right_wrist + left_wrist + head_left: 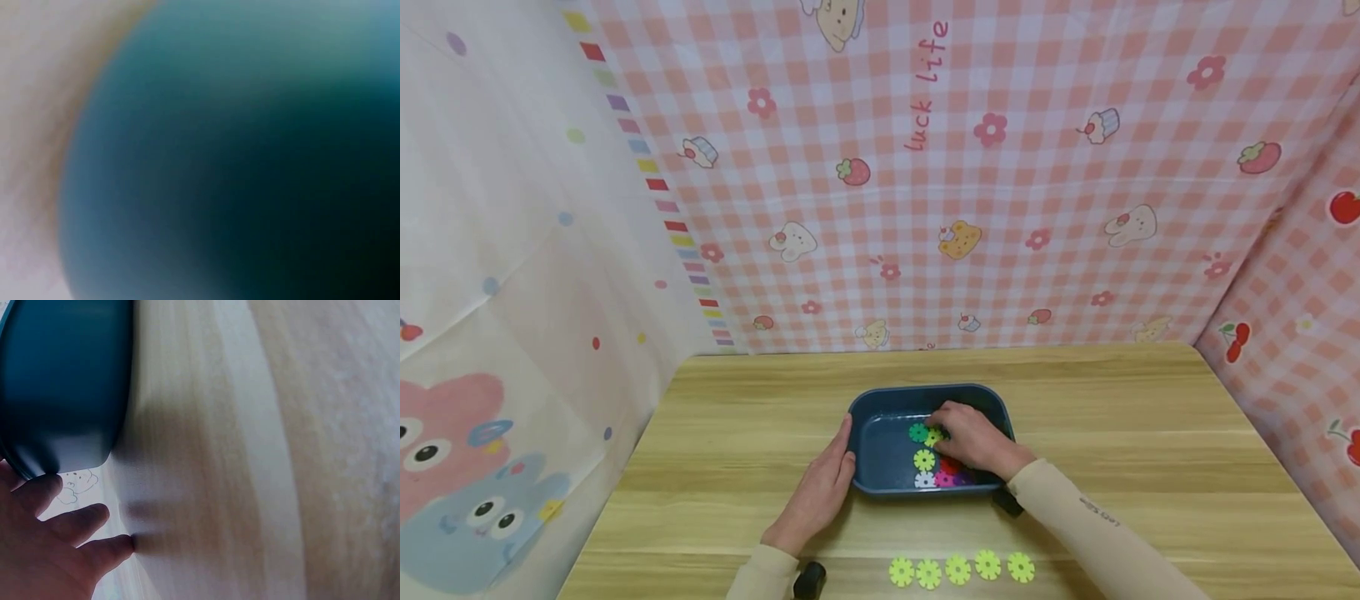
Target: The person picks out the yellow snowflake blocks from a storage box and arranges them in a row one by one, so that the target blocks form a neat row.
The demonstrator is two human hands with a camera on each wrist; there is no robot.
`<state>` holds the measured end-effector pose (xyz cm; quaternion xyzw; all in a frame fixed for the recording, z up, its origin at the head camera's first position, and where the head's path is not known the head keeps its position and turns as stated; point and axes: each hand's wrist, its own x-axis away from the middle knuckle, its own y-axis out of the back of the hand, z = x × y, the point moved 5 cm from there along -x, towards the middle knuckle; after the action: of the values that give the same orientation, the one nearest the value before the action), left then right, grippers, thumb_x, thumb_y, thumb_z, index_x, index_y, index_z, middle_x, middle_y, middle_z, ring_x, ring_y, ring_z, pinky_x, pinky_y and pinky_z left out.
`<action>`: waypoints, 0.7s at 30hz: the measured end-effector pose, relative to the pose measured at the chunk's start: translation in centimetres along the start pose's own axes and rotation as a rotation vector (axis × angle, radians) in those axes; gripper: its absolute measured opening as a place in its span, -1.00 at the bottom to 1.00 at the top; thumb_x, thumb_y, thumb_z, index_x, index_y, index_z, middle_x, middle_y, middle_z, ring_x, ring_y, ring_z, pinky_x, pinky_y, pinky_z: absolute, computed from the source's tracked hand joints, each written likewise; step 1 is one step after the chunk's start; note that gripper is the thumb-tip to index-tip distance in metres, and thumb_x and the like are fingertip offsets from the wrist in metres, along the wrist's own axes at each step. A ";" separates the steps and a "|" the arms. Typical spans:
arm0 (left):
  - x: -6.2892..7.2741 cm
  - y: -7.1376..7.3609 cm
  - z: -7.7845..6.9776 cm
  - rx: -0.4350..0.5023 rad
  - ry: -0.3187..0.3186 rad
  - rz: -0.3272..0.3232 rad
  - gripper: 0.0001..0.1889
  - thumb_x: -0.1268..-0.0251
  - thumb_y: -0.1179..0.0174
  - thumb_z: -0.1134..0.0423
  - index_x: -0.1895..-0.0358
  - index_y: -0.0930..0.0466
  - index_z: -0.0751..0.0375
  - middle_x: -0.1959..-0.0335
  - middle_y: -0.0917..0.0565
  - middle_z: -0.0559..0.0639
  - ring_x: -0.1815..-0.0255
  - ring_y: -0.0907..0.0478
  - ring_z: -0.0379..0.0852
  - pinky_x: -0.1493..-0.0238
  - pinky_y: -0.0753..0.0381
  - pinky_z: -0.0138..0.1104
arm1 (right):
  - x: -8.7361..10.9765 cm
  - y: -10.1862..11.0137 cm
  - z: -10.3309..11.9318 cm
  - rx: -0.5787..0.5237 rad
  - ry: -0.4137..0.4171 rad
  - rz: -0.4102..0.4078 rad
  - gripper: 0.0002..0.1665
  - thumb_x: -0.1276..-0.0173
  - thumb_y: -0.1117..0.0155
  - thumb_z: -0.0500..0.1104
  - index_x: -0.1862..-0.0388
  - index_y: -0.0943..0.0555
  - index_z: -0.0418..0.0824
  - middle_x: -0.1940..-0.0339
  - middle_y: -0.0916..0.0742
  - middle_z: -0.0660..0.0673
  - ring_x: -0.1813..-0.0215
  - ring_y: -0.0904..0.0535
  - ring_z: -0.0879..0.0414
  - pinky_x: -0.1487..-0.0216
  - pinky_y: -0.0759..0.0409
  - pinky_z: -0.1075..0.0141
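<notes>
A dark blue plastic bin (pixel 880 479) stands on the table with notched snowflake discs inside. My left hand (pixel 820 492) rests against the bin's left wall; in the left wrist view its extended fingers (pixel 84 525) reach to the rim and the table. My right hand (pixel 973 437) reaches into the bin over the right side, its thumb and bent fingers around a yellow-green snowflake disc (pixel 933 437). Beside it lies a green disc (pixel 917 432). Another yellow-green disc (pixel 923 459), a white disc (pixel 924 480), a pink disc (pixel 944 478) and a red disc (pixel 951 465) lie nearer the front.
Several yellow-green discs (pixel 958 570) form a row along the near part of the wooden table (pixel 737 467), in front of the bin. Behind the table hangs a pink checked cloth (pixel 1037 183). The right wrist view is a blur of the bin's wall (pixel 156 156).
</notes>
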<state>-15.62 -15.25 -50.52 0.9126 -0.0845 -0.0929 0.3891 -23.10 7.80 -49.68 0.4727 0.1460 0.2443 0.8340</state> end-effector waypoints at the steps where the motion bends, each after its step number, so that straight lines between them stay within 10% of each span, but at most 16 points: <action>1: 0.0 0.0 0.0 0.000 0.001 0.000 -0.41 -0.72 0.14 0.26 -0.66 -0.01 0.33 -0.64 -0.16 0.19 -0.61 -0.17 0.15 -0.56 -0.20 0.07 | 0.0 0.0 0.0 0.003 0.001 -0.001 -0.66 -0.32 -0.48 -0.29 -0.07 -0.75 -0.31 0.05 -0.72 -0.15 0.07 -0.60 0.03 -0.06 -0.67 0.05; 21: 0.0 0.0 0.1 -0.003 0.008 0.002 -0.41 -0.73 0.15 0.24 -0.67 0.00 0.30 -0.65 -0.16 0.19 -0.61 -0.17 0.15 -0.56 -0.20 0.06 | 0.3 0.4 0.5 0.028 0.029 -0.037 -0.62 -0.33 -0.49 -0.16 -0.10 -0.75 -0.24 0.06 -0.69 -0.08 0.14 -0.56 0.12 0.05 -0.64 0.14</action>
<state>-15.60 -15.36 -50.59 0.9122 -0.0838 -0.0891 0.3910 -22.74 7.78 -49.10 0.4780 0.1701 0.2337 0.8295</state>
